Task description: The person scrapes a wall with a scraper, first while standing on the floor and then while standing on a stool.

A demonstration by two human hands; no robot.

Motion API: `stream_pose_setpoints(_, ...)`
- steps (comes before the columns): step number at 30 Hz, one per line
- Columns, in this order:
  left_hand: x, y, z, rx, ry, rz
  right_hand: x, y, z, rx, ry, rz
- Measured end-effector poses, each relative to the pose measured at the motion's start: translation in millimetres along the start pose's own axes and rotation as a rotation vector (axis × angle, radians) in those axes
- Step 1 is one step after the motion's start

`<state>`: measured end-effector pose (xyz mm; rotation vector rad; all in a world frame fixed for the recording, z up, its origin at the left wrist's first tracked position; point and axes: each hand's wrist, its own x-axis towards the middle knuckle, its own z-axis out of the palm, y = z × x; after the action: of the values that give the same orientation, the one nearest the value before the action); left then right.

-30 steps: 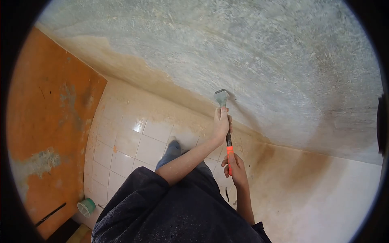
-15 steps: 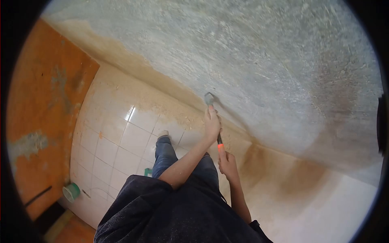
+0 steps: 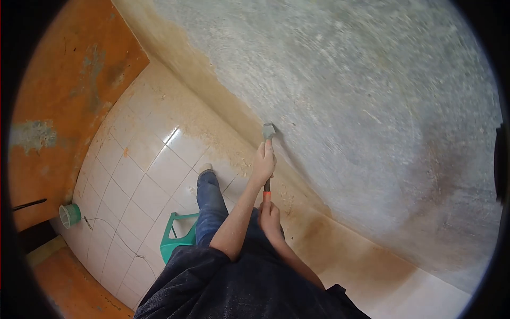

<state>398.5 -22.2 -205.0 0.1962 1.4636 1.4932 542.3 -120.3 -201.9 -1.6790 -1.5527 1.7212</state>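
The left hand (image 3: 263,162) grips the scraper (image 3: 269,130) just below its head, and the right hand (image 3: 270,217) is closed round the lower handle. The scraper's head is at the grey wall (image 3: 361,106); a stool (image 3: 175,245) is beside the left leg (image 3: 209,206).

One head-worn view; we look forward and steeply down from above the dark shirt (image 3: 249,290), which looms nearest at the bottom edge; left hand (image 3: 263,164) and right hand (image 3: 270,219) near mid-frame, a little farther off; grey wall (image 3: 350,111) slanting across upper right, tiled floor (image 3: 139,212) farther below; wide round field, black corners, bowed lines.
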Motion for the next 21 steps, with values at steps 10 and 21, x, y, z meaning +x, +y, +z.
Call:
stream_pose_setpoints(10, 11, 5, -38, 0.188, -0.087, -0.001, -9, -30, 64, 0.075, 0.060, 0.157)
stream_pose_setpoints(21, -6, 4, -13, 0.078, -0.062, 0.027, -18, -24, 34, -0.016, 0.079, 0.092)
